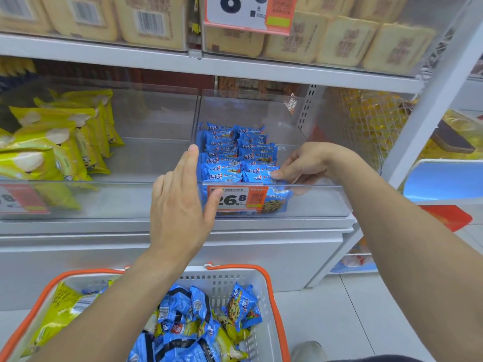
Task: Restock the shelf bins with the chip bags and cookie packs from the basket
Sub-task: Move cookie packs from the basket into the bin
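Note:
A clear shelf bin [321,202] at centre holds rows of blue cookie packs [235,155]. My right hand [300,164] reaches over the bin's front wall, fingers curled on a blue pack at the front right of the rows. My left hand [180,202] is flat with straight fingers against the bin's left front corner, thumb on the price tag [239,199]. Below, a white basket with orange handles [235,278] holds blue cookie packs [243,307] and yellow-green chip bags [60,307]. The left bin [117,202] holds yellow-green chip bags [60,145].
The upper shelf [104,52] carries beige packs behind clear fronts and a hanging price sign [248,11]. A white shelf upright [428,100] slants at right, with a wire mesh panel [366,126] beside it. White floor tiles [366,309] lie at lower right.

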